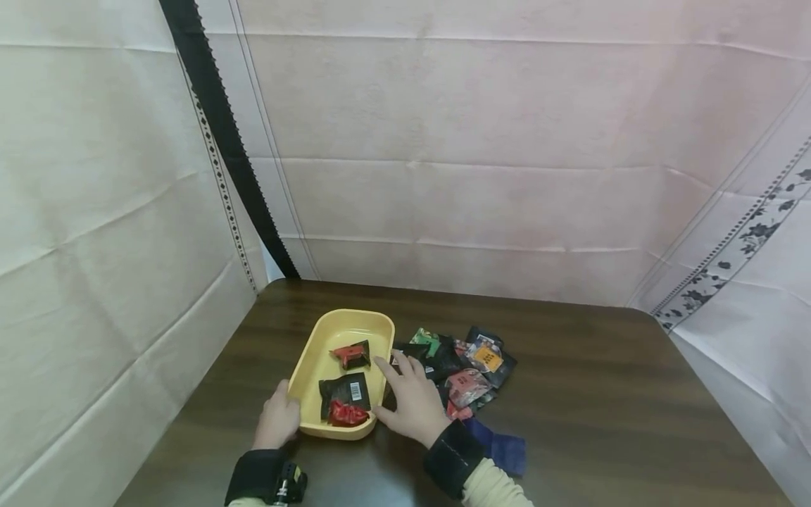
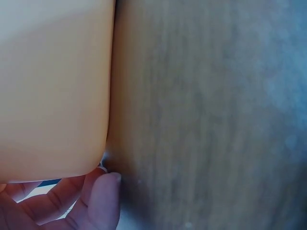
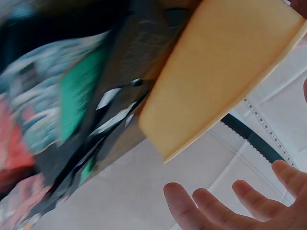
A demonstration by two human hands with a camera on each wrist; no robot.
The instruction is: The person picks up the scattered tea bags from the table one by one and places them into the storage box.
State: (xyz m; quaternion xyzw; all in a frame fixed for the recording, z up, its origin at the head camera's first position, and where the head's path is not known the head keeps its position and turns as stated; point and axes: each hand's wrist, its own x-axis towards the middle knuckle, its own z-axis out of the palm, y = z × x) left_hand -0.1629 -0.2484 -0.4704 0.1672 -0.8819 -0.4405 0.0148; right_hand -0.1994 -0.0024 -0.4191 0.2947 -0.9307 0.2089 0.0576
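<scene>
A pale yellow rectangular tray (image 1: 308, 380) lies on the table, tilted a little to the right at its far end. Inside are a small red and black packet (image 1: 351, 355), a black packet with a white barcode label (image 1: 345, 389) and a shiny red packet (image 1: 347, 414). My left hand (image 1: 279, 415) grips the tray's near left side; the left wrist view shows its curled fingers at the tray's wall. At the tray's right rim is my right hand (image 1: 412, 400), fingers spread and holding nothing; whether its thumb touches the rim I cannot tell.
To the right of the tray lies a loose pile of small packets (image 1: 467, 386), black, green, orange and red. A dark blue packet (image 1: 509, 453) lies nearer the front. White patterned cloth (image 1: 475, 141) hangs behind and beside the brown table (image 1: 589, 394).
</scene>
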